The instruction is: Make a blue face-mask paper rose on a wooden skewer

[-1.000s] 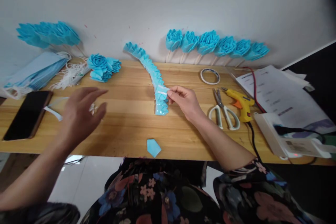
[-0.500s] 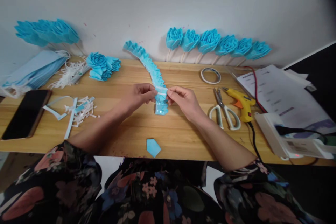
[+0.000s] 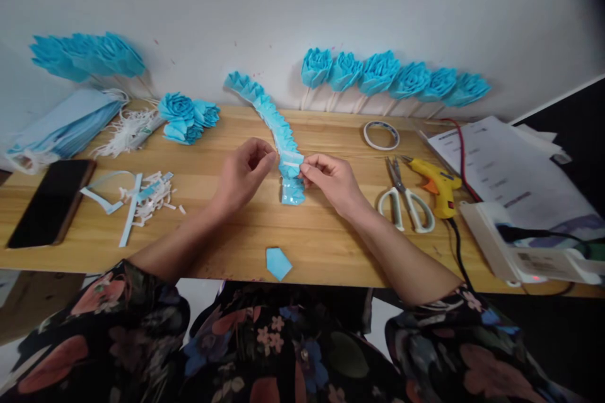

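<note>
A long curved row of pleated blue pieces (image 3: 273,119) runs from the wall towards me, made of something like thin fabric. Near its front end a piece with a white band (image 3: 292,162) crosses it. My right hand (image 3: 331,179) pinches the right edge of that banded piece between thumb and fingers. Just left of the row, my left hand (image 3: 248,170) is apart from it, its fingers curled and thumb close to the index finger; whatever may be between them is too small to make out. A loose blue pentagon (image 3: 278,263) lies near the table's front edge.
Scissors (image 3: 404,195), a yellow glue gun (image 3: 437,186), a tape roll (image 3: 380,135) and a power strip (image 3: 491,245) lie right. Left are a phone (image 3: 51,201), face masks (image 3: 66,126) and white scraps (image 3: 154,201). Stemmed blue flowers (image 3: 378,72) lean on the wall.
My left hand has let go of the banded piece and drawn slightly left. My right hand keeps its pinch on the right edge. The whole view has shifted a little.
</note>
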Motion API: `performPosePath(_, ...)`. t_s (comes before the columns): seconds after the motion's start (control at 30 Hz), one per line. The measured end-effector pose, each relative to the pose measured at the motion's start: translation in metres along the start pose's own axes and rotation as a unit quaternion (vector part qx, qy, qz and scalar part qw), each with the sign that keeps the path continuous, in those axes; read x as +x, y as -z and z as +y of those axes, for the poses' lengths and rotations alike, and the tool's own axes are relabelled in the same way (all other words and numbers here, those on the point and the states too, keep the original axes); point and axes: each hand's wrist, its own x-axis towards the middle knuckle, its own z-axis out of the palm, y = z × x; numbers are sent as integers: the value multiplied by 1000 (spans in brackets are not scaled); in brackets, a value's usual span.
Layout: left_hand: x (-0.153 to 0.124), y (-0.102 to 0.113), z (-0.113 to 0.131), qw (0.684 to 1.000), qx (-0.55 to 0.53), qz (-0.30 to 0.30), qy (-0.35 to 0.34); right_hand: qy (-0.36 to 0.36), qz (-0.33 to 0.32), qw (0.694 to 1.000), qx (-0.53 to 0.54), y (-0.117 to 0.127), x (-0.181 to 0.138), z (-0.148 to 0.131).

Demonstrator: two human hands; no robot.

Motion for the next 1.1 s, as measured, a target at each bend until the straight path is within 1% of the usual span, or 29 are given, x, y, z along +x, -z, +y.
performPosePath(0.03,-2,-1,3,998,37,24,-37,5,9,1000,-9,0,0,-1)
performPosePath(0.07,-5,-2,5,994,72,34,-74,9,16,1000,-18,-1,-1,-2)
performPosePath(0.17,-10,-4,8,978,141,10,-151,21,22,999,-35,-3,-3,-6)
performPosePath(0.23,-11,-5,7,972,162,-1,-171,30,19,998,-41,-5,-5,-8)
performPosePath(0.37,-10,-5,2,969,180,-4,-166,48,18,997,-59,-8,-7,-10)
performPosePath(0.53,-11,-7,0,971,176,-14,-160,73,30,991,-110,-10,-9,-9)
performPosePath(0.8,-12,-8,0,974,179,-16,-138,153,39,967,-198,-11,-11,-6)
performPosePath(0.93,-12,-8,2,974,184,-20,-131,162,44,962,-217,-11,-11,-6)
performPosePath(1.1,-12,-7,3,975,178,-24,-133,148,41,967,-204,-11,-11,-6)
